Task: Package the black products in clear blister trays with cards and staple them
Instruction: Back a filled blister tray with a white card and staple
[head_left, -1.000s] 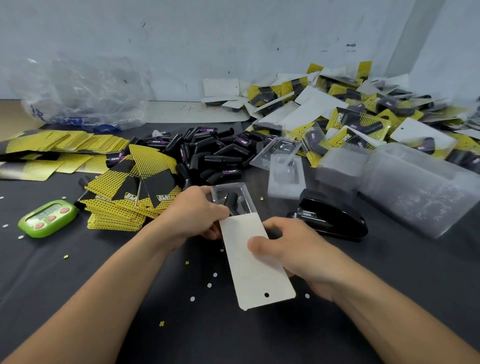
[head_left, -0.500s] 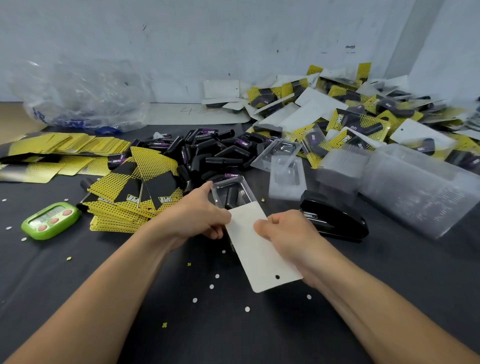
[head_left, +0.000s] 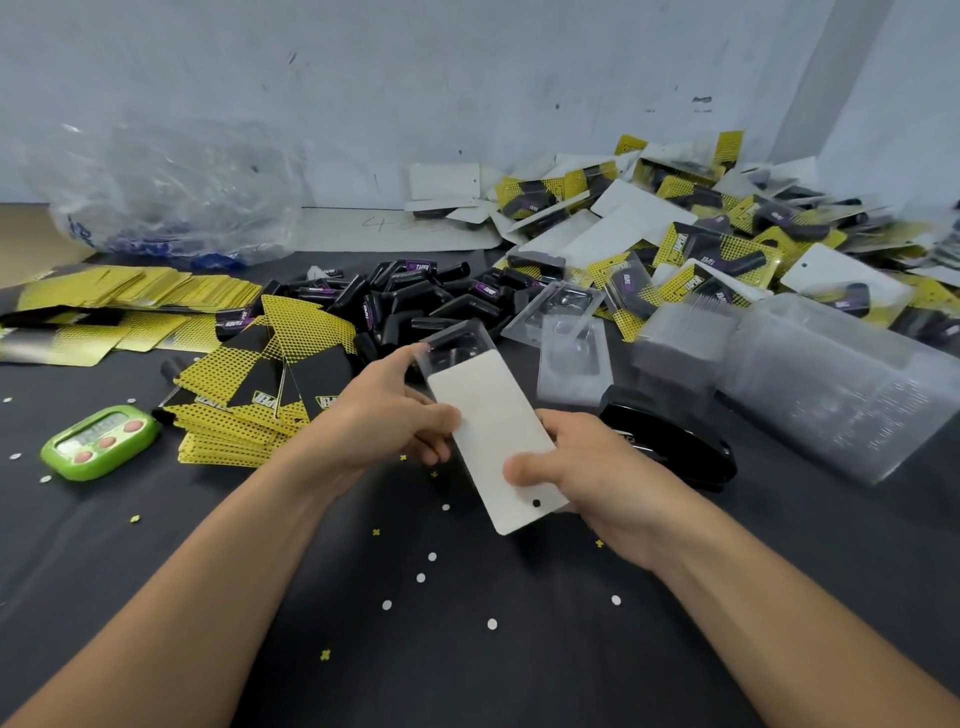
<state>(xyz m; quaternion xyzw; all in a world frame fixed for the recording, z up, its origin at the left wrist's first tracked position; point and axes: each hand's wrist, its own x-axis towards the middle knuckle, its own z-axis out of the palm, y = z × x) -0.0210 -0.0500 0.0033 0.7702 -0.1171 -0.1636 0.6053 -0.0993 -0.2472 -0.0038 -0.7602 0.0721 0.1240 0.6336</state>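
Dark cloth worktop (head_left: 467, 665), pale wall behind. Centre frame: left hand (head_left: 384, 421) grips the left side of a clear blister tray (head_left: 439, 347), thumb on the card edge and forefinger stretched up along the tray. Right hand (head_left: 592, 483) pinches the near end of the white-backed card (head_left: 493, 441), thumb on top beside the punched hole. The card's far end sits in the tray and stops short of the tray's far end, where a black product (head_left: 460, 343) shows through the plastic. Black stapler (head_left: 675, 447) lies just right of the right hand. Two empty trays (head_left: 571, 358) lie beyond it. A nested stack of clear trays (head_left: 841, 384) is at right. Loose black products (head_left: 410, 301) are heaped just behind the held tray, with yellow-black cards (head_left: 244, 405) fanned left of the left hand. Green timer (head_left: 101, 441) at far left, white punched dots (head_left: 421, 577) scattered on the cloth. Finished packs (head_left: 701, 244) piled upper right, crumpled plastic bag (head_left: 166, 192) upper left.
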